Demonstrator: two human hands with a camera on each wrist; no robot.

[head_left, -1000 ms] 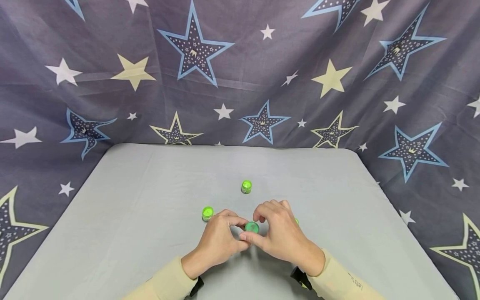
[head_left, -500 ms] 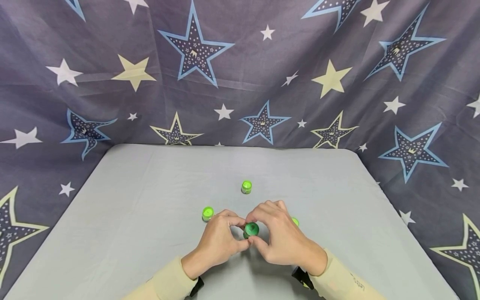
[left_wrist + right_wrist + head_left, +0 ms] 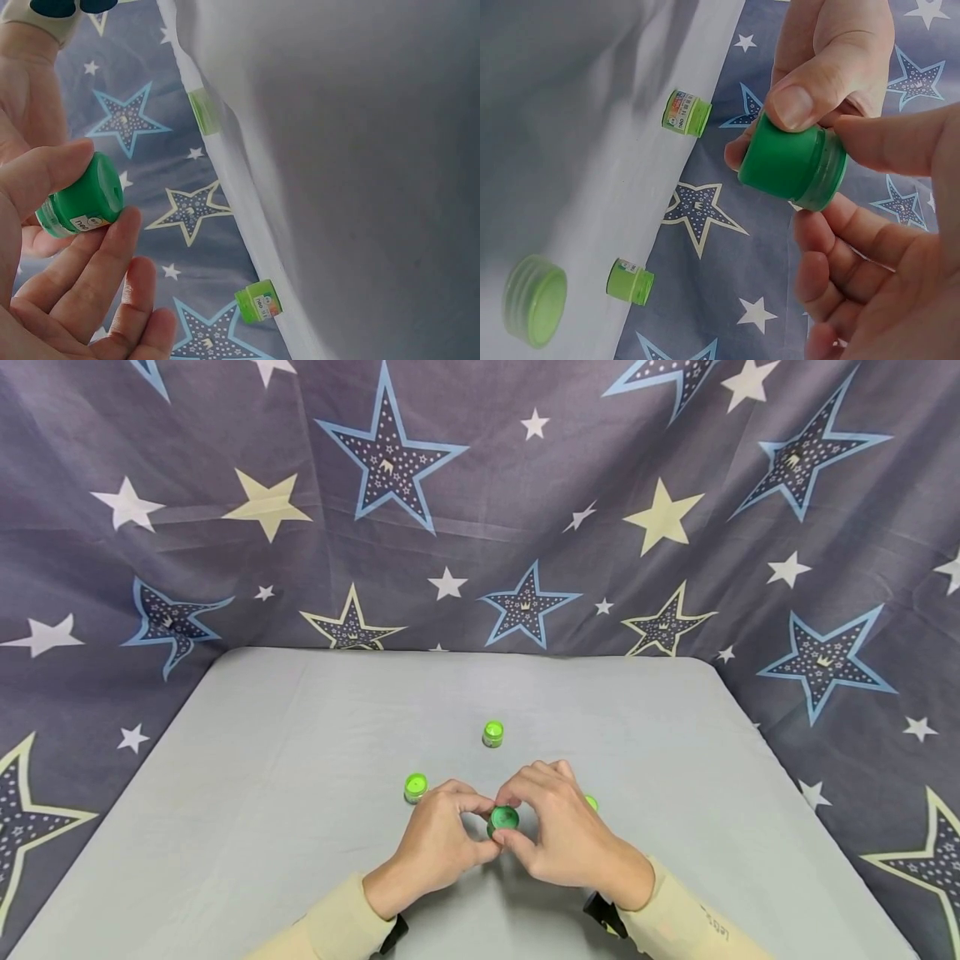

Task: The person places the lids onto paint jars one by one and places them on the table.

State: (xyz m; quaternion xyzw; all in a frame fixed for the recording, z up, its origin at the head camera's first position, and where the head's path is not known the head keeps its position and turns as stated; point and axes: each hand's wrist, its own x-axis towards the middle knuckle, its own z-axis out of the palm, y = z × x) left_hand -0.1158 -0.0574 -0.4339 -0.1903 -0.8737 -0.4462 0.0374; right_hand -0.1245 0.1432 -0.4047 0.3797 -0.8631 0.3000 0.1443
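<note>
A small dark green jar (image 3: 503, 820) with a pale translucent rim is held upright between both hands, near the front middle of the table in the head view. My left hand (image 3: 444, 835) grips its green body (image 3: 780, 156) between thumb and fingers; part of a white label shows in the left wrist view. My right hand (image 3: 561, 828) pinches the translucent rim (image 3: 825, 171), thumb on the near side and index finger on the far side. Whether that rim is a separate cap, I cannot tell.
A light green jar (image 3: 492, 733) stands farther back, and another jar (image 3: 415, 787) is just left of my left hand. Mostly hidden behind my right hand is a third light green piece (image 3: 592, 802). Star-patterned cloth (image 3: 450, 510) hangs around the grey table (image 3: 337, 710).
My right index finger has come down from above the jar onto its rim, and the thumb has shifted right along it. The left hand keeps its place. The jar's top looks darker now.
</note>
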